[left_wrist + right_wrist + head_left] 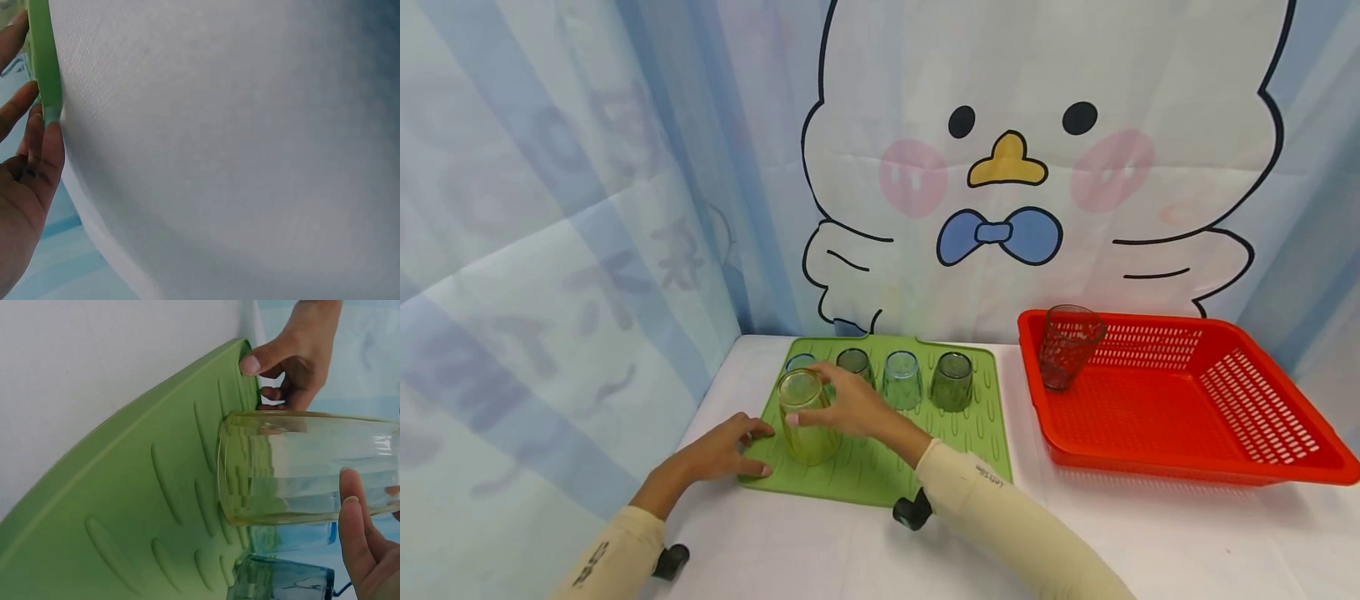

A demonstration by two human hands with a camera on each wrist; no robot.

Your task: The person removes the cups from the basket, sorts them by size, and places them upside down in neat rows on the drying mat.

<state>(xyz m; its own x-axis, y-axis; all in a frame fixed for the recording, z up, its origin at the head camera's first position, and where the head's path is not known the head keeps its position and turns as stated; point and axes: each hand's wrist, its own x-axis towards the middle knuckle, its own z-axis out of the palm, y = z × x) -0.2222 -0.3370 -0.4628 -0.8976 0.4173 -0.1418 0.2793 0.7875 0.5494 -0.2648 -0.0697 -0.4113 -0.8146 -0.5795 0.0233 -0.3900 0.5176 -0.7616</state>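
Observation:
A yellow-tinted drinking glass [811, 437] stands near the left front of a green drying mat [880, 483], its wider end down; the right wrist view shows its lower rim at the mat's surface. My right hand [850, 404] grips the glass from the right, near its top, thumb on the near side. My left hand [718, 450] rests at the mat's left edge, with its thumb [251, 365] on the corner and the fingers touching the edge. Behind are a blue-rimmed glass [801, 361], partly hidden, a grey glass [853, 362], a pale blue glass [902, 382] and a dark green-grey glass [953, 385].
To the right of the mat sits a red plastic basket [1150, 417] with perforated sides. One dark glass [1063, 350] leans in its left back corner. A printed curtain [1000, 292] hangs behind the white-covered table [790, 550].

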